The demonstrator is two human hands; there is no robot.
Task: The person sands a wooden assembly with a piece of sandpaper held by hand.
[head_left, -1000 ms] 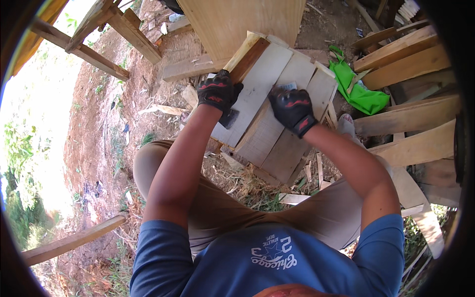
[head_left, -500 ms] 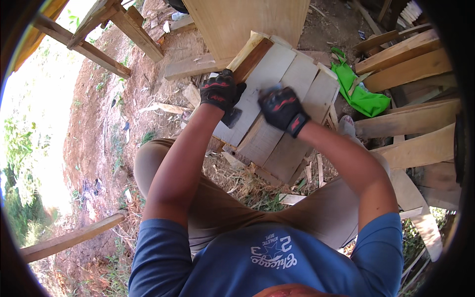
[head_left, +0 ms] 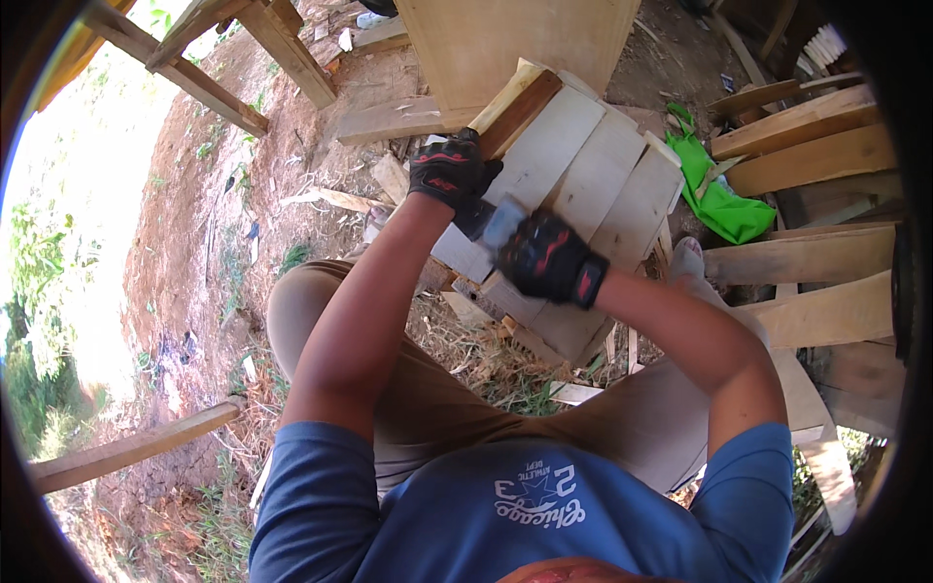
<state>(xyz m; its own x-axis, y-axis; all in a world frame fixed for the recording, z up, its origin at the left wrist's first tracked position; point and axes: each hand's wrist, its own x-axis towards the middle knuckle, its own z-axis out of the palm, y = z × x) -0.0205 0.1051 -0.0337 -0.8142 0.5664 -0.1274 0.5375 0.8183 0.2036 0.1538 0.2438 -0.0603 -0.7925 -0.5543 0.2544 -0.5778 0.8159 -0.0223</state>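
My left hand (head_left: 451, 175), in a black glove with red marks, is closed around a dark flat blade-like tool (head_left: 473, 220). Its broad end shows below the fingers; the rest is hidden in the grip. In a matching glove, my right hand (head_left: 546, 257) grips a grey-blue block (head_left: 503, 222), blurred by motion, close beside that end. Both hands are over a low top of pale wooden boards (head_left: 593, 160) between my knees. A dark brown wooden strip (head_left: 520, 115) lies along its left edge, its near end by my left hand.
Beyond the boards stands a large plywood panel (head_left: 515, 49). To the right are a bright green bag (head_left: 724, 199) and several long planks (head_left: 802, 257). A timber frame (head_left: 287, 53) rises at the upper left. Wood scraps (head_left: 340, 200) litter the dirt ground.
My right hand has drawn nearer and slightly left, and the grey-blue block now shows more clearly by the dark tool. The whole view has shifted a little; my left hand keeps its grip.
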